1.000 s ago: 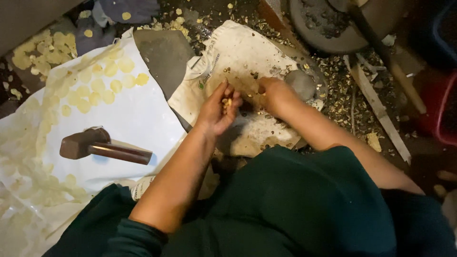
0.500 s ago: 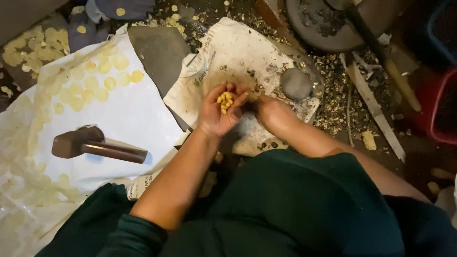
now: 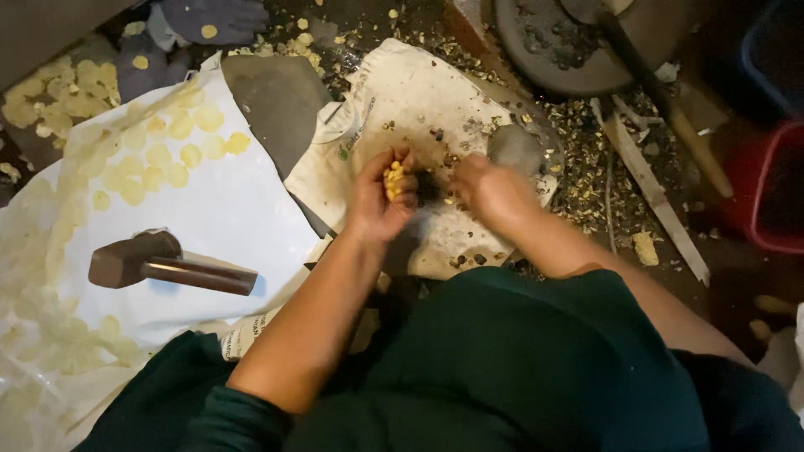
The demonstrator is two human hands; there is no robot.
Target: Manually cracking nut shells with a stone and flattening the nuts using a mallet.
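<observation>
My left hand (image 3: 378,201) is cupped around a small heap of yellow kernels (image 3: 393,178), held just above a dirty white sack (image 3: 419,100) spread on the ground. My right hand (image 3: 490,188) hovers over the same sack, fingers curled down towards dark shell bits near a grey stone (image 3: 514,147); whether it holds anything is hidden. Both forearms reach out over my dark green lap.
A hammer (image 3: 167,265) lies on a white plastic sheet (image 3: 243,218) at the left, with flattened yellow discs (image 3: 167,155) spread on it. A flat dark stone (image 3: 276,96) sits at the sheet's top edge. Shell litter, a wooden stick (image 3: 649,180) and a red tub (image 3: 775,192) lie right.
My left hand has curled more tightly around the kernels. My right hand has shifted right, away from the left, over the sack beside the grey stone.
</observation>
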